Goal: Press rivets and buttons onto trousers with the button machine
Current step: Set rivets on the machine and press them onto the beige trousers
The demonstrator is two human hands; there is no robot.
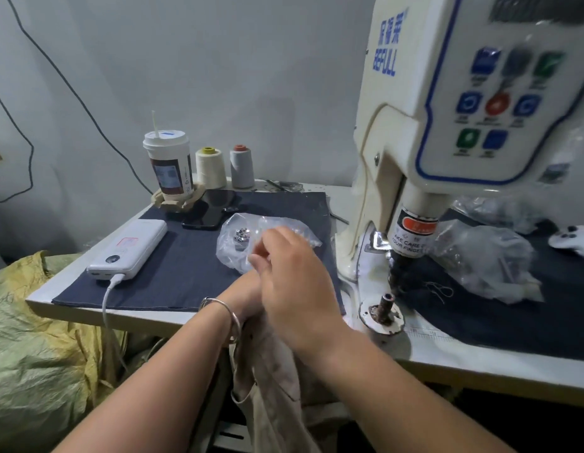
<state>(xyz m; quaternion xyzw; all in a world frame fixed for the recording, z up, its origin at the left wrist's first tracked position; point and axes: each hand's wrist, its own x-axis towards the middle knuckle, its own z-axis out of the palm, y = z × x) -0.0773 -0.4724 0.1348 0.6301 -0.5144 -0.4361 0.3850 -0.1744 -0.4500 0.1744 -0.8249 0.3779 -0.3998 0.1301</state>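
Against a plain grey wall stands a white desk point(71, 300) with a dark blue cloth mat point(186, 256) spread over it, and at its right end the cream button machine point(447, 125) with a blue-edged control panel. Its rusty lower die post point(385, 307) stands bare, nothing laid over it. A clear plastic bag of small silver fasteners point(241, 238) lies on the mat just behind the hands.

Beige trousers point(267, 371) hang off the desk's front edge, below the wrists. The left hand point(248, 295), a silver bangle on its wrist, is mostly hidden behind the right; it seems to grip the trouser fabric, though I cannot tell for certain. The right hand point(294, 282) is above it, fingers curled inward near the bag; whether they pinch a fastener I cannot tell.

No pressed rivet or button shows on the visible fabric, so pressing on this garment looks not yet begun: loading a fastener and placing the cloth remain.
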